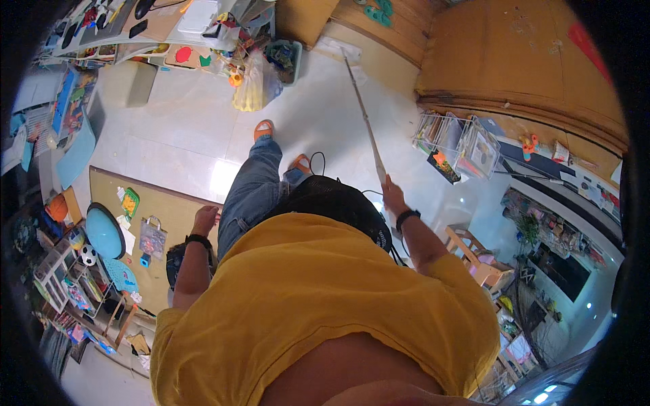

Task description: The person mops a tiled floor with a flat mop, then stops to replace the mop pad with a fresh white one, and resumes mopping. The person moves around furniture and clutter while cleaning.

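Observation:
My right hand (393, 195), with a dark band at the wrist, grips the near end of a long thin pole (366, 119). The pole slants away across the pale tiled floor. At its far end lies a flat whitish pad (337, 49), like a flat mop head, close to the wooden step. My left hand (205, 220) hangs beside my jeans (251, 193), fingers curled. A small reddish bit shows by its fingers, too unclear to name. An orange sandal (263, 130) is on my forward foot.
A filled plastic bag (251, 86) and a grey-green bin (289, 63) stand ahead. A wire rack of books (442, 134) is on the right. At left, a mat (167, 195) bears a blue balance dome (104, 231). A wooden chair (475, 259) stands behind my right arm.

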### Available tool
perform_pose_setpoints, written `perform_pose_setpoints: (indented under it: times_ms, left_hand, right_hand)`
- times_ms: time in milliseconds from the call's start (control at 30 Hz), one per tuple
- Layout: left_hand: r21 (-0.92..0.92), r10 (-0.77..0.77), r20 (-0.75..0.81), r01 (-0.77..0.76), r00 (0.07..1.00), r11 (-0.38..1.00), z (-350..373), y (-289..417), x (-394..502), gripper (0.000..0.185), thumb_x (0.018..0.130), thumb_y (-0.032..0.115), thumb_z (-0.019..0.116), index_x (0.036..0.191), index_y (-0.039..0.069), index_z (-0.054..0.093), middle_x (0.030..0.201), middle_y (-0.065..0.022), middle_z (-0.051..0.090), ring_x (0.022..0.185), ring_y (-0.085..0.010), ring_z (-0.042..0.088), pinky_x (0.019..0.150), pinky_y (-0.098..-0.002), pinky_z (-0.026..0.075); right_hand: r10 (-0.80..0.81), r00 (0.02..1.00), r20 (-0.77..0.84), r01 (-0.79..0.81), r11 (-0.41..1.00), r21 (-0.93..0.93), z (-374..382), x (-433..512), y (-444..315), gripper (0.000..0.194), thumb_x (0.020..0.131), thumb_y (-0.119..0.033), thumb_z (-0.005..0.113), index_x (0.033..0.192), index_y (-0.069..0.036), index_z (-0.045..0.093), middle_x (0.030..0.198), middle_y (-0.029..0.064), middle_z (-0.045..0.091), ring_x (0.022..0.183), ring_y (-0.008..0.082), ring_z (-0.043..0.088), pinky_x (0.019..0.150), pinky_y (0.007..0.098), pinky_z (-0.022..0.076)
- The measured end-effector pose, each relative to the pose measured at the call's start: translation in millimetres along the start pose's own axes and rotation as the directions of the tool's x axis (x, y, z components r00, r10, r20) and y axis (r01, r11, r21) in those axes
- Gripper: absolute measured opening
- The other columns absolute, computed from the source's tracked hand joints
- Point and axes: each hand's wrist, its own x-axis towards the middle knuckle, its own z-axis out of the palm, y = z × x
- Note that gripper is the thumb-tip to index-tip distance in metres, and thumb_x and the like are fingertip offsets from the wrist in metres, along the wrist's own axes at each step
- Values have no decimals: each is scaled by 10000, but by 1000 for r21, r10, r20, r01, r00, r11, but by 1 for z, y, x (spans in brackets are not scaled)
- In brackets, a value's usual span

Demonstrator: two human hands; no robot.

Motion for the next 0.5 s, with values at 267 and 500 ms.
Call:
perform_pose_setpoints:
  times_ms: [267, 500]
  left_hand:
    - [632, 601, 446, -709, 663, 314, 46, 6, 30, 133, 732, 139, 472, 692, 48, 561, 682, -158, 561, 700, -316, 566, 609, -406, 469]
    - [650, 557, 405, -657, 724, 381, 85, 27, 21, 360, 789, 277, 378, 732, 0, 600, 810, -208, 585, 803, -358, 544, 722, -429, 426]
  right_hand:
    - [391, 896, 209, -422, 897, 132, 46, -221, 144, 435, 886, -415, 405, 1173, -100, 491, 574, 141, 547, 523, 302, 549, 461, 410, 375]
    - [-47, 964, -264, 169, 871, 462, 59, -265, 181, 354, 876, -197, 489, 1196, -46, 477, 1142, 156, 543, 1047, 210, 532, 847, 285, 415]
